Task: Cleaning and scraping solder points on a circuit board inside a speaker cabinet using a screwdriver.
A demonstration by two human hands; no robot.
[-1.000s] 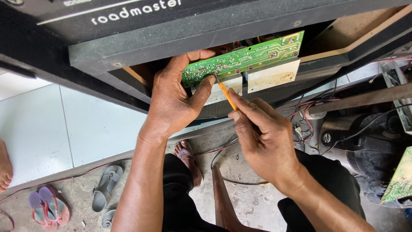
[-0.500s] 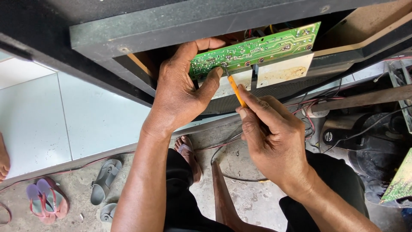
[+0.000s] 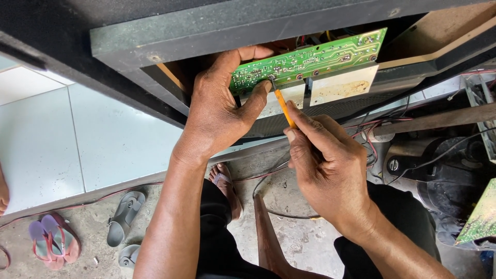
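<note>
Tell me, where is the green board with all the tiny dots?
In the head view, the green circuit board sits at the top centre, inside the open black cabinet. The left hand grips its left end, and the yellow-handled tool in the right hand touches it.

above: black cabinet top edge (image 3: 248, 31) overhangs, closing upward access | opening: green circuit board (image 3: 310, 59) fills it, left hand (image 3: 222, 111) blocks its left end | right: wires (image 3: 372, 139) and wooden bar (image 3: 439, 119) crowd | below hands: open room toward concrete floor (image 3: 299, 243)
</note>
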